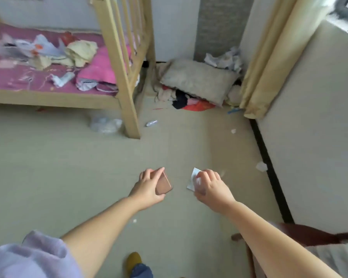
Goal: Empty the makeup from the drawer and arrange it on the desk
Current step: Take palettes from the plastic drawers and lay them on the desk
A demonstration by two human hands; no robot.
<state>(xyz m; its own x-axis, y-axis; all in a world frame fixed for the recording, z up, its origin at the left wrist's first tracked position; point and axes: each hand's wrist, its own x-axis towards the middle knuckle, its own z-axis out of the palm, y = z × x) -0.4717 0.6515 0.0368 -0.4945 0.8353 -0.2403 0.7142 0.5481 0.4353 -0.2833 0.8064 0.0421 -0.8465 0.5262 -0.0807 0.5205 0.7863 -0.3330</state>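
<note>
We hold a flat brown compact (163, 184) in our left hand (149, 187), fingers curled over its top edge and thumb under its lower corner. Our right hand (208, 185) grips a small white packet (193, 178) together with something clear that we cannot make out. Both hands hang over the pale floor (68, 167), well apart from each other. Ahead on the left stands a wooden bed frame (127, 87) with a purple sheet and heaped clothes; a grey pillow (197, 79) lies on a pile by the yellow curtain (269, 63)
</note>
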